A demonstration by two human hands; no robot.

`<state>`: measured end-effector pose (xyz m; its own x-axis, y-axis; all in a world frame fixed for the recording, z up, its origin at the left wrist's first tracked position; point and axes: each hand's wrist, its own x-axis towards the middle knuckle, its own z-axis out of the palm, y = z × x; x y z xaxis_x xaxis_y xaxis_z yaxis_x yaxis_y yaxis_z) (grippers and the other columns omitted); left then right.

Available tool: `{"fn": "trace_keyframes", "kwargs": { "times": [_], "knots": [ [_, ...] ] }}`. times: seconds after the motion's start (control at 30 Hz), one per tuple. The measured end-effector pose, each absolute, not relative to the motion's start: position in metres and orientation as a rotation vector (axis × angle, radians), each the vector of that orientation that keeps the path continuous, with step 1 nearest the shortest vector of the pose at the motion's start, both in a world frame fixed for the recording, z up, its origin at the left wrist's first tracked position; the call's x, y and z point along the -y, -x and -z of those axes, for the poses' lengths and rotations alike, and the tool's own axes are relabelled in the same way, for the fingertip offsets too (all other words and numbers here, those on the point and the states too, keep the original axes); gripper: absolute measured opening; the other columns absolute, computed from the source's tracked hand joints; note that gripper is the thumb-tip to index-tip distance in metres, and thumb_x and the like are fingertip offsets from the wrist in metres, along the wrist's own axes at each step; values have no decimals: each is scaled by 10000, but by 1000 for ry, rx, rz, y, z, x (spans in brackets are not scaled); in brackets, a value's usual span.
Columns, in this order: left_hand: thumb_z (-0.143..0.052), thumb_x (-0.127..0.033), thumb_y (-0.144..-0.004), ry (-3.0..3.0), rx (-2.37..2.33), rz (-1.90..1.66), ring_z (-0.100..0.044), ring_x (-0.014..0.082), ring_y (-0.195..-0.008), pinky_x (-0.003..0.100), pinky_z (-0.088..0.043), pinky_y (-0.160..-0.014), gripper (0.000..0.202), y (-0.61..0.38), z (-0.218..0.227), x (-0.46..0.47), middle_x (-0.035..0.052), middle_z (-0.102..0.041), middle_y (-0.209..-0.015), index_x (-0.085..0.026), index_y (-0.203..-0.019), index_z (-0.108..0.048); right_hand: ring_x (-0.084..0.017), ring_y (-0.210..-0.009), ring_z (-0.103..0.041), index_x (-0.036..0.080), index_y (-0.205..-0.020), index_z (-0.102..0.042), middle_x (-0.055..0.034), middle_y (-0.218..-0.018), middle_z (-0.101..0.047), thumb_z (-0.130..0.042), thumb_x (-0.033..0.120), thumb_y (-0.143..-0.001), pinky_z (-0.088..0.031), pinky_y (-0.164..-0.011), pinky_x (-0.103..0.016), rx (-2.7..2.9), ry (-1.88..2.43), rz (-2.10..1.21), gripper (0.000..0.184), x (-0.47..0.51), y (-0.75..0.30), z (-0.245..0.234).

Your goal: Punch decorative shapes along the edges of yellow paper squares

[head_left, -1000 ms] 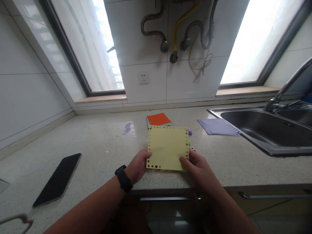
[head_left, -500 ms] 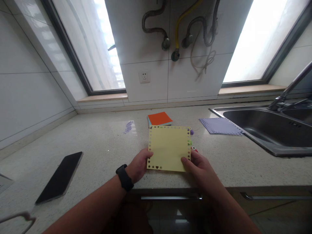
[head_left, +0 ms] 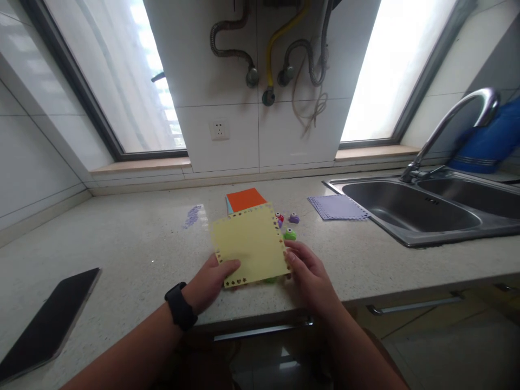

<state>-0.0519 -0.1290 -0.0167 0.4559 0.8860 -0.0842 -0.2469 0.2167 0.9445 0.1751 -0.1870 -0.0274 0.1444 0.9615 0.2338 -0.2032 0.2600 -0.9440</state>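
Note:
A pale yellow paper sheet (head_left: 251, 244) with small shapes punched along its edges is held above the counter's front part, tilted a little. My left hand (head_left: 211, 281), with a black watch on the wrist, pinches its lower left corner. My right hand (head_left: 309, 271) grips the sheet's right edge with curled fingers. Just behind the sheet sit small craft punches: a green one (head_left: 290, 234), a purple one (head_left: 293, 218) and a red one (head_left: 279, 217). A stack of coloured paper with an orange top sheet (head_left: 246, 199) lies further back.
A lilac punched sheet (head_left: 337, 207) lies beside the steel sink (head_left: 410, 208) with its tap (head_left: 447, 127) at the right. A black phone (head_left: 49, 319) rests at the left front. Purple paper scraps (head_left: 193, 215) lie on the speckled counter (head_left: 134, 244). A blue object (head_left: 485, 143) stands behind the tap.
The yellow sheet has turned slightly anticlockwise in my hands, uncovering the punches behind it. The camera has swung right, showing more of the sink and tap.

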Motion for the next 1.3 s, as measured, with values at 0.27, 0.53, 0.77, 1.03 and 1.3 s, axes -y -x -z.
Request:
{"fn": "trace_keyframes", "kwargs": {
  "times": [0.27,0.53,0.77,1.03,1.3],
  "knots": [
    [-738,-209,-791,-986,-888,-1252,-705,180,-615,272,-547,-474,368,70,10,101,77,-767,-1026,-160,-1151,-680,-149,-684,-574,220,-1097,-685,-41,-907,-691,-686,367,-890,-489,-635,-311,1128,1081,-685,254,171,-212,-16],
    [-658,-136,-814,-877,-1016,-1424,-706,172,-646,256,-549,-499,208,81,9,81,82,-747,-1032,-157,-1019,-684,-188,-716,-623,215,-1022,-724,-60,-884,-730,-613,299,-919,-497,-675,-351,1745,1427,-319,174,114,-230,-56],
    [-668,-174,-825,-929,-1042,-1434,-697,186,-670,284,-560,-507,210,74,14,83,103,-733,-1107,-164,-1034,-681,-248,-1068,-645,229,-1174,-715,-91,-1145,-728,-562,133,-934,-480,-923,-370,2495,1369,-71,300,61,-208,-49],
    [-673,-198,-830,-941,-1061,-1408,-699,208,-728,284,-553,-525,220,75,15,83,96,-746,-1081,-184,-1049,-686,-264,-1042,-648,254,-1155,-752,-96,-1037,-731,-632,247,-941,-466,-900,-358,2705,1303,-73,246,28,-191,-34],
    [-722,-242,-821,-974,-1045,-1384,-692,213,-728,275,-536,-523,214,77,17,84,97,-759,-1030,-182,-1025,-701,-277,-1082,-628,242,-1060,-733,-103,-1102,-717,-664,282,-940,-468,-883,-368,2463,1321,-153,144,28,-196,-25]
  ]
}}
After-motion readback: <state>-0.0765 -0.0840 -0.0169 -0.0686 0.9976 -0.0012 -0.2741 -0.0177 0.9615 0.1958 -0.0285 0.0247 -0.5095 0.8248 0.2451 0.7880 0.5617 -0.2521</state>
